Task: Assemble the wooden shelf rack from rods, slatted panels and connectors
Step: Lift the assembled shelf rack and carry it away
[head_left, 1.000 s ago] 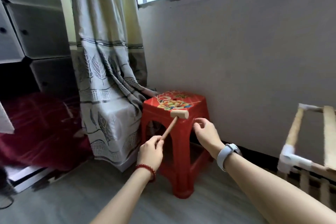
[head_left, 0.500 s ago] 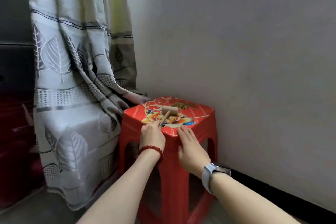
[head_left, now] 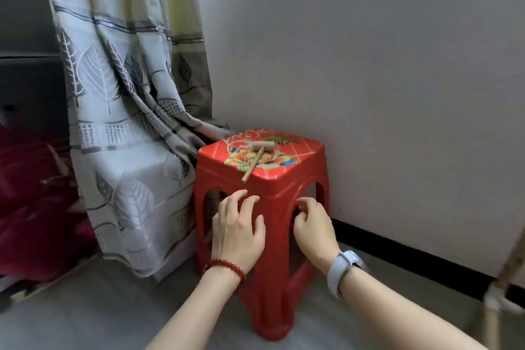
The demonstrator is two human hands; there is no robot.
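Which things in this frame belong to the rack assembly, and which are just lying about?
Job:
mallet, lying on the stool
rack, part of it at the right edge

Lying about:
stool
curtain

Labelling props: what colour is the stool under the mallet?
Red stool, with a multicoloured floral print on its seat; head view.

Mallet (head_left: pixel 257 157) now free on stool (head_left: pixel 287 187), both hands (head_left: pixel 238 231) off it, lower

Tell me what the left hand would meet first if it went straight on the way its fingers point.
Probably the red stool: the left hand points at its upper side, below the mallet; depth unclear.
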